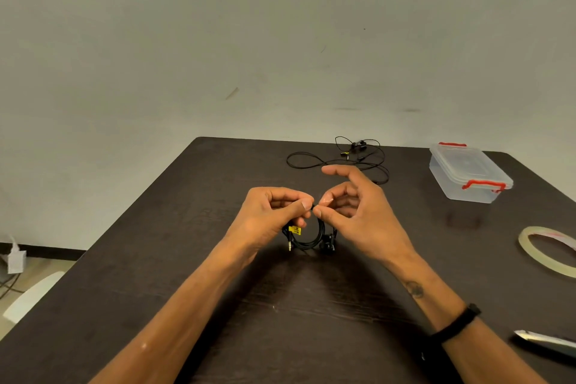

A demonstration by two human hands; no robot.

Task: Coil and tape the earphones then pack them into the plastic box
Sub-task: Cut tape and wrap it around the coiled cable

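Observation:
A coiled pair of black earphones [307, 238] with a yellow tag hangs just above the dark table, in the middle of the view. My left hand [274, 212] pinches the top of the coil. My right hand [352, 206] meets it from the right, thumb and finger on a small clear piece of tape [325, 200] at the coil's top; its index finger sticks up. A second, loose pair of black earphones [343, 159] lies uncoiled at the far edge. The clear plastic box [467, 174] with red clasps stands shut at the far right.
A roll of clear tape [548, 251] lies flat near the right edge. A shiny metal tool, perhaps scissors [545, 341], lies at the lower right. The dark table [187, 259] abuts a plain wall; floor and cables show at the left.

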